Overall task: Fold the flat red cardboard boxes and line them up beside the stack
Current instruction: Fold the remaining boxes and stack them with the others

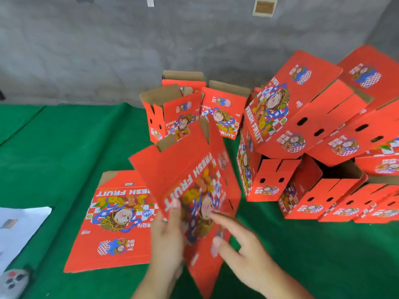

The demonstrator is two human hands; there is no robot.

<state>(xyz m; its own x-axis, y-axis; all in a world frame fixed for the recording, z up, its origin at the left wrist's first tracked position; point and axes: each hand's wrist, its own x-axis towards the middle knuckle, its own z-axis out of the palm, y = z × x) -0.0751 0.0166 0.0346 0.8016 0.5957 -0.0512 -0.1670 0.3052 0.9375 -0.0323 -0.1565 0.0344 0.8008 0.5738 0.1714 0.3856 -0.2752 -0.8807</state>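
Observation:
A flat red "FRESH FRUIT" box (190, 180) is lifted and tilted in front of me, blurred by motion. My left hand (167, 240) grips its lower left edge, thumb on the printed face. My right hand (241, 244) touches its lower right face with spread fingers. A stack of flat red boxes (110, 221) lies on the green cloth to the left. Three folded open-top boxes (170, 113) stand at the back centre. Several folded boxes (302, 117) are piled and lined up on the right.
Green cloth (54, 152) covers the work surface. A white sheet (19, 225) lies at the left edge, with a grey device with buttons (13, 281) below it. A grey concrete wall (108, 44) rises behind.

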